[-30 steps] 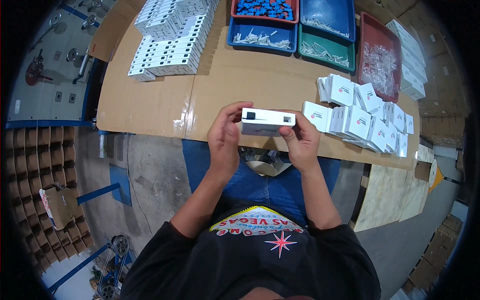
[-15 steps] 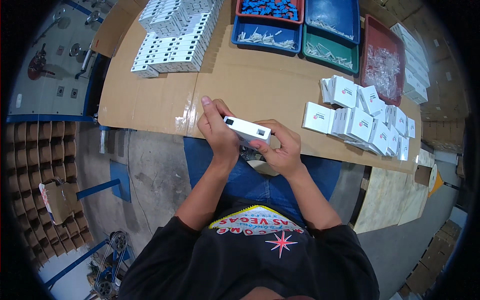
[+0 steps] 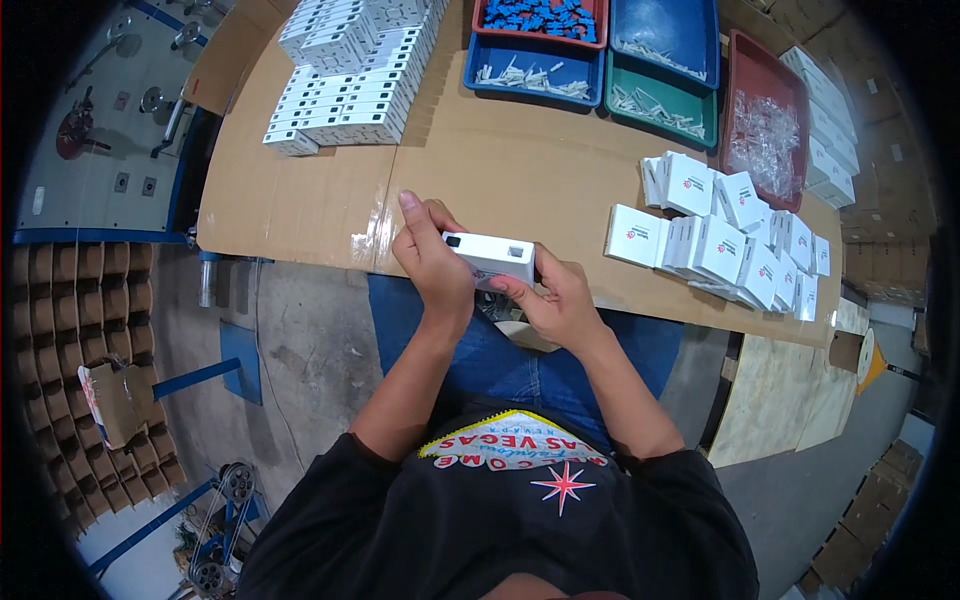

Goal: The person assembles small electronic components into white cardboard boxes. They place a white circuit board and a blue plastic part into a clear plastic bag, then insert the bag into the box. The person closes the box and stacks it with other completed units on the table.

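We hold a small white rectangular box [image 3: 490,259] with both hands, left hand [image 3: 432,255] and right hand [image 3: 553,300] clasped around its ends, above the near edge of the cardboard-covered desk [image 3: 500,170]. We judge the box is being closed or checked; next it calls for careful setting among the white boxes [image 3: 725,240].

Black short-sleeved shirt with colourful chest print and red star, blue jeans, bare forearms

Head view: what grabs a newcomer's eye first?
First, the small white box held between the left hand and right hand at the near edge of the cardboard-covered table. Next, the loose pile of white boxes to the right, the neat rows of white boxes at far left, and the coloured parts trays along the far edge.
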Available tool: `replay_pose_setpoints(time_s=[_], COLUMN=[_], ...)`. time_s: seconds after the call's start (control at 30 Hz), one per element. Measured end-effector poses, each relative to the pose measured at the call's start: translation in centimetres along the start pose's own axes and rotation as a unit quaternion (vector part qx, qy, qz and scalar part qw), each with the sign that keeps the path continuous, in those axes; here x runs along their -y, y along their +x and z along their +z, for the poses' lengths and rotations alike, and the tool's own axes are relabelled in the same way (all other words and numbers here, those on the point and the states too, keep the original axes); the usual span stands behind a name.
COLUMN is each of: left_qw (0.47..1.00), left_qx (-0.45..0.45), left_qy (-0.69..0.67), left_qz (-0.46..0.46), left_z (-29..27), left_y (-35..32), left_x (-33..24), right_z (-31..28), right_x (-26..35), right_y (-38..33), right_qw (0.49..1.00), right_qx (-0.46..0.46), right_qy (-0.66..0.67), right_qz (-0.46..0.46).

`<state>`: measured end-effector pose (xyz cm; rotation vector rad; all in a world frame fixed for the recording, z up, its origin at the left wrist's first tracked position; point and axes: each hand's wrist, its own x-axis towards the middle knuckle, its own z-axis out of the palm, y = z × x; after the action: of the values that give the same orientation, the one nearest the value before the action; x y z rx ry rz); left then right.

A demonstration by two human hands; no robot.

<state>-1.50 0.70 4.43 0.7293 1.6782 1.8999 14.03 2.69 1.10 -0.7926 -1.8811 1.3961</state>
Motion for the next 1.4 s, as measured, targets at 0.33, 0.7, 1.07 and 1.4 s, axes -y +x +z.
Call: replay_pose_setpoints(time_s=[0.33, 0.7, 1.07, 1.4], left_qw=[0.906, 0.920, 0.941, 0.984], left_qx=[0.351, 0.285, 0.286, 0.170], left_qy=[-0.143, -0.218, -0.140, 0.041], left_qz=[-0.186, -0.159, -0.117, -0.018], left_z=[-0.8, -0.4, -1.4, -7.4], left_y=[-0.6, -2.2, -3.2, 3.2], left_x=[0.7, 3.5, 5.3, 9.8], right_z=[-1.5, -0.1, 1.7, 0.8], right_x=[0.0, 0.0, -1.2, -3.4], right_y=[0.6, 1.5, 1.5, 3.6], right_qw=[0.969, 0.986, 0.982, 0.977], right_qx=[-0.075, -0.164, -0.117, -0.165], right_qy=[0.227, -0.021, -0.142, 0.086], right_qz=[0.063, -0.004, -0.029, 0.101])
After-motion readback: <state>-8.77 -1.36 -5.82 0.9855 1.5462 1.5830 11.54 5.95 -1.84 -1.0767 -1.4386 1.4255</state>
